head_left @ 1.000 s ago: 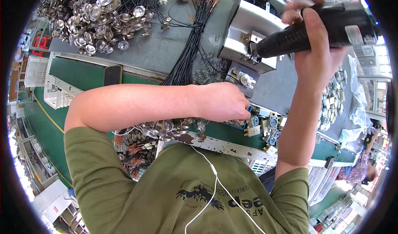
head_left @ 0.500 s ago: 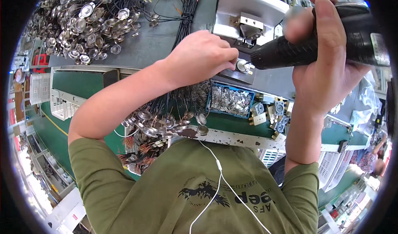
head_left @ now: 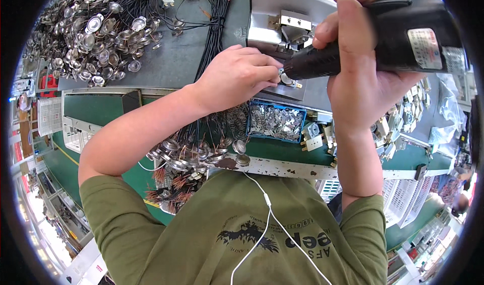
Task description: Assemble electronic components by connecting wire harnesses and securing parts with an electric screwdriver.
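Observation:
My right hand (head_left: pixel 360 78) is wrapped round a thick black electric screwdriver (head_left: pixel 398 38), held nearly level with its nose pointing left. The nose reaches a small round metal-and-white part with brass tabs (head_left: pixel 289 80), which sits on a dark plate (head_left: pixel 290 92) at the bench's front. Its bit is hidden. From the left, my left hand (head_left: pixel 237 78) pinches at the same part, thumb and forefinger closed against its left side. The fingertips partly cover it.
Just beyond stands a metal bracket fixture (head_left: pixel 296 21). A blue tray (head_left: pixel 275 139) of small metal pieces and several white terminal blocks (head_left: pixel 313 143) lie nearer me. Round metal caps on wires (head_left: pixel 96 38) heap up at far left, beside a black wire bundle (head_left: pixel 217 27).
The screwdriver and my right hand have moved left, its nose now over the round part. My left hand has shifted slightly left and nearer. The whole view has shifted a little.

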A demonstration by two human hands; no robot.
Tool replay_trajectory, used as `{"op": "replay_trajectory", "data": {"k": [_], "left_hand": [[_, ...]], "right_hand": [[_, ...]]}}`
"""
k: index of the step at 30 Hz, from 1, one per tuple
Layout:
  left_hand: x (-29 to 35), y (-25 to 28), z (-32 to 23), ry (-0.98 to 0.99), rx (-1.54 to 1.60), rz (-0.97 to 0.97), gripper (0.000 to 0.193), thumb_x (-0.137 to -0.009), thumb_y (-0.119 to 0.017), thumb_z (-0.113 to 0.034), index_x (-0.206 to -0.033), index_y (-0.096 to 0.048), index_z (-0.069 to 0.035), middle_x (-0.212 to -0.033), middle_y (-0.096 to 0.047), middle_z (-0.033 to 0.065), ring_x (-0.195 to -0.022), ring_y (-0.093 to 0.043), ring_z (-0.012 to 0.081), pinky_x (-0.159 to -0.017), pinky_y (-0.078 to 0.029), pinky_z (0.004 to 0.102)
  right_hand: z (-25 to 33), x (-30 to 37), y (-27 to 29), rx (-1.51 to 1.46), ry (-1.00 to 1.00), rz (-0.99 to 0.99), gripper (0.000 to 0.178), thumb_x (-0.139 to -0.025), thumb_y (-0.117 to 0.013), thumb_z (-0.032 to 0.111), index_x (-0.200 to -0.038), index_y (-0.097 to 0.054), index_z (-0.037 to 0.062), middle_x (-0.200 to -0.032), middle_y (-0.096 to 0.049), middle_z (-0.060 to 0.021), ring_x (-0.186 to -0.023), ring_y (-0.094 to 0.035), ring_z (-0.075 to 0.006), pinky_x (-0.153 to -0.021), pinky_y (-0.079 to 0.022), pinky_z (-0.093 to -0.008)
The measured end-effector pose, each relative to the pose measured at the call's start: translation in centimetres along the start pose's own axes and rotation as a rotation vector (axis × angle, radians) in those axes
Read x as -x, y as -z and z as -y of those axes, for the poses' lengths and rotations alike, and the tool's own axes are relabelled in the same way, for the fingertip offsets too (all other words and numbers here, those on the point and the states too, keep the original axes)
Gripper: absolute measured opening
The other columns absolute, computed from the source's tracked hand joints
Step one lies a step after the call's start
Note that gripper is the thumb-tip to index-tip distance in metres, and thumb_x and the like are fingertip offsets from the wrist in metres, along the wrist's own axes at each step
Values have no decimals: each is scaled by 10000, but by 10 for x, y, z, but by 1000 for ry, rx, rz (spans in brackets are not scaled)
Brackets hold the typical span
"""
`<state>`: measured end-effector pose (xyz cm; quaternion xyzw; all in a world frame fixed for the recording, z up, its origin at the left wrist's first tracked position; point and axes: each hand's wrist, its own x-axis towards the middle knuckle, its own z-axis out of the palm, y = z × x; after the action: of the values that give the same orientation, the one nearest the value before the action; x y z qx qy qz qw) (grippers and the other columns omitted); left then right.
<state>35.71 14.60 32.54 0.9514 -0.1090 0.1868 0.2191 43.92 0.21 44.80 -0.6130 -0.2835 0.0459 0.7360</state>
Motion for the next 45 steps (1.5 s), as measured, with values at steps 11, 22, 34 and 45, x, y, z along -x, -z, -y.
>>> {"op": "replay_trajectory", "data": {"k": [11, 22, 34, 45], "left_hand": [[-5, 2, 1, -5, 29, -13, 91, -827, -747, -169, -879, -679, -137, -876, -681, -8, -896, -668, 217, -759, -495, 374], [-23, 18, -10, 297, 71, 303, 324, -891, -734, -306, -1071, -655, -48, -945, -696, 145, -947, -687, 356, -808, -546, 477], [-17, 11, -3, 196, 13, 291, 344, -910, -713, -323, -1035, -656, -8, -860, -714, 164, -917, -699, 373, -796, -567, 489], [-7, 8, -8, 51, -50, 180, 265, -908, -712, -269, -1055, -663, -54, -951, -652, 98, -874, -690, 301, -778, -552, 427]], "right_hand": [[-48, -25, 2, -18, 287, 180, 223, -864, -742, -77, -1046, -618, -39, -869, -700, -81, -681, -663, -108, -593, -540, -243], [-41, -24, 1, 19, 160, 310, 193, -870, -737, -26, -1036, -639, -23, -823, -684, -72, -631, -646, -109, -552, -519, -244], [-22, -4, -12, 135, 127, 273, 172, -870, -696, -85, -1018, -624, -34, -857, -678, -83, -631, -640, -103, -546, -504, -222], [-20, -27, 26, -202, 373, 295, 220, -980, -623, 36, -1127, -588, -124, -782, -675, -153, -630, -657, -186, -575, -550, -298]]}}
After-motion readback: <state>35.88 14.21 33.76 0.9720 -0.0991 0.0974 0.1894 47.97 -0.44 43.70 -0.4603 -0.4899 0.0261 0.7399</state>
